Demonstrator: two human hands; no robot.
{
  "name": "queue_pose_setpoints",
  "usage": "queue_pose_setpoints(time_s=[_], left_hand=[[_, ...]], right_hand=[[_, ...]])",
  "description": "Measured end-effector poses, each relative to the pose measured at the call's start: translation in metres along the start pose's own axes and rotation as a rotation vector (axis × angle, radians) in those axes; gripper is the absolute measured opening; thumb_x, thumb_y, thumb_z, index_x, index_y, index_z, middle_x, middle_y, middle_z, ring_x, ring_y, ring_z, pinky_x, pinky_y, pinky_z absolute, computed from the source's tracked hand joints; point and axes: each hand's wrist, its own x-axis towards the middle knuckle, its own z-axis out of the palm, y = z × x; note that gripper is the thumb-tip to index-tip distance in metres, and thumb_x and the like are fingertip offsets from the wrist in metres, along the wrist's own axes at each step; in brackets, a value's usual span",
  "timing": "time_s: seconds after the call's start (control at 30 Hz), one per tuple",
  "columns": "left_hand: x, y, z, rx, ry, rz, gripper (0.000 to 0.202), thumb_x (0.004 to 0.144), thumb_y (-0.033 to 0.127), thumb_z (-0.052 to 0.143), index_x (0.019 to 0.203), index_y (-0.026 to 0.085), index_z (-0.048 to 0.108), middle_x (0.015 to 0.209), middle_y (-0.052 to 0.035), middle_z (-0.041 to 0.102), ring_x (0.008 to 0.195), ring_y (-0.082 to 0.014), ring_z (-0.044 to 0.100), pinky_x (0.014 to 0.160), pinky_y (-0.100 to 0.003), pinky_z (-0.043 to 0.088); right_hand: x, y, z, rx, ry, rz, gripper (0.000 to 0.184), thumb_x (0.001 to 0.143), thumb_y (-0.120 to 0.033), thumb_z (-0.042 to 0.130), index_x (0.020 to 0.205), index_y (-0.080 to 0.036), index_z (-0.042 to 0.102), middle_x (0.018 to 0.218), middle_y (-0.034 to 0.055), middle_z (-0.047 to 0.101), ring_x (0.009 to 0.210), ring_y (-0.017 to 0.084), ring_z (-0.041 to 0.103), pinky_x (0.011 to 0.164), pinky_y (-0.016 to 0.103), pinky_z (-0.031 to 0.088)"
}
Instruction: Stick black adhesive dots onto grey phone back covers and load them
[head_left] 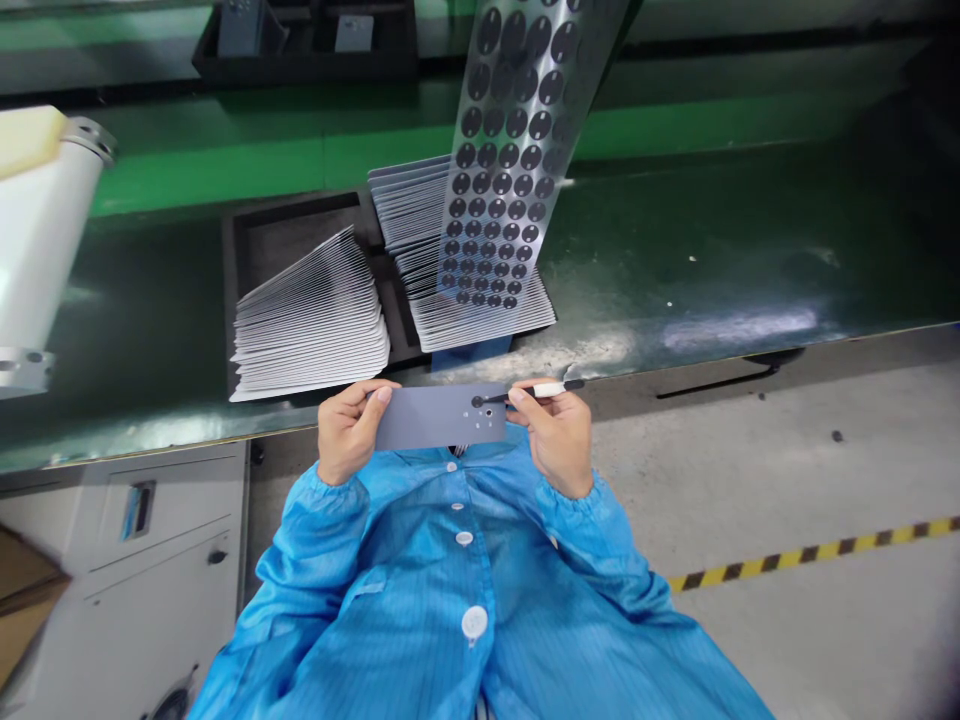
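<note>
Grey rectangular panel [427,422] is out in front of the blue smock [420,600], by the near edge of the green bench [675,250], right between the hands. From my remote seat I read its long axis as running left to right, pretty much hand to hand, broad face up to the camera.

Left hand [346,432] has the left end pinched, thumb on top. Right hand [556,435] is gripping a black-and-white pen-style tool [549,390] at the other end; I can't tell if its fingers also support the panel.

The bit I'm watching: the small holes [480,414] sit at the right end, so right hand's way nearer. The tool reaches in leftward, roughly along that long axis, dark round tip [478,402] over the face beside the holes. Touching or just above? Can't tell from this angle.
</note>
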Motion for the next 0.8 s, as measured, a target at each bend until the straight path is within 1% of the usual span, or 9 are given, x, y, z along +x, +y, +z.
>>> queue_pose_setpoints(time_s=[0.13, 0.3, 0.43, 0.53, 0.6, 0.67, 0.8], left_hand=[[0.0, 0.0, 0.0, -0.009, -0.007, 0.003, 0.027, 0.088, 0.04, 0.068, 0.087, 0.015, 0.079, 0.065, -0.004, 0.065, 0.053, -0.0109, 0.047, 0.045, -0.021, 0.032], [0.0, -0.001, 0.0, -0.017, -0.011, 0.0, 0.028, 0.088, 0.04, 0.067, 0.087, 0.015, 0.079, 0.059, -0.0025, 0.061, 0.049, -0.0098, 0.042, 0.043, -0.02, 0.029], [-0.001, -0.003, 0.0, -0.023, -0.016, -0.019, 0.028, 0.088, 0.041, 0.068, 0.086, 0.015, 0.078, 0.057, -0.0015, 0.058, 0.047, -0.0091, 0.04, 0.042, -0.02, 0.027], [-0.001, -0.004, 0.001, -0.014, -0.016, -0.023, 0.028, 0.088, 0.041, 0.068, 0.086, 0.015, 0.077, 0.057, -0.0014, 0.058, 0.047, -0.0092, 0.041, 0.041, -0.02, 0.027], [-0.001, -0.005, 0.001, -0.01, -0.015, -0.017, 0.028, 0.088, 0.041, 0.067, 0.087, 0.015, 0.077, 0.057, -0.0015, 0.058, 0.047, -0.0094, 0.041, 0.042, -0.02, 0.028], [-0.001, -0.004, 0.001, -0.007, -0.009, -0.009, 0.028, 0.089, 0.042, 0.067, 0.088, 0.015, 0.078, 0.057, -0.0016, 0.058, 0.048, -0.0096, 0.041, 0.042, -0.021, 0.027], [-0.001, -0.003, 0.001, -0.008, -0.011, -0.003, 0.029, 0.089, 0.042, 0.067, 0.088, 0.015, 0.078, 0.059, -0.0024, 0.06, 0.049, -0.0101, 0.042, 0.043, -0.021, 0.028]], right_hand=[[0.0, 0.0, 0.001, -0.034, 0.018, -0.022, 0.024, 0.074, -0.039, 0.084, 0.085, -0.02, 0.075, 0.078, 0.0003, 0.071, 0.071, 0.015, 0.069, 0.064, 0.028, 0.062], [-0.004, -0.003, 0.004, -0.156, 0.057, -0.086, 0.027, 0.075, -0.041, 0.082, 0.088, -0.018, 0.075, 0.074, 0.0007, 0.072, 0.066, 0.016, 0.069, 0.065, 0.03, 0.062], [-0.01, -0.004, 0.007, -0.268, 0.079, -0.192, 0.027, 0.079, -0.041, 0.079, 0.089, -0.017, 0.074, 0.08, 0.0039, 0.075, 0.069, 0.018, 0.072, 0.068, 0.031, 0.061], [-0.014, -0.001, 0.01, -0.379, 0.117, -0.307, 0.024, 0.082, -0.04, 0.076, 0.09, -0.018, 0.073, 0.085, 0.0056, 0.076, 0.072, 0.018, 0.073, 0.069, 0.03, 0.061], [-0.016, 0.001, 0.011, -0.413, 0.133, -0.357, 0.022, 0.083, -0.039, 0.075, 0.093, -0.019, 0.072, 0.088, 0.0058, 0.076, 0.074, 0.018, 0.073, 0.069, 0.029, 0.061], [-0.018, 0.002, 0.011, -0.388, 0.131, -0.353, 0.023, 0.084, -0.039, 0.074, 0.096, -0.019, 0.071, 0.089, 0.0058, 0.076, 0.074, 0.018, 0.074, 0.07, 0.03, 0.062], [-0.018, 0.001, 0.012, -0.27, 0.151, -0.293, 0.026, 0.083, -0.039, 0.075, 0.099, -0.02, 0.069, 0.087, 0.0044, 0.075, 0.073, 0.018, 0.074, 0.07, 0.031, 0.063]])
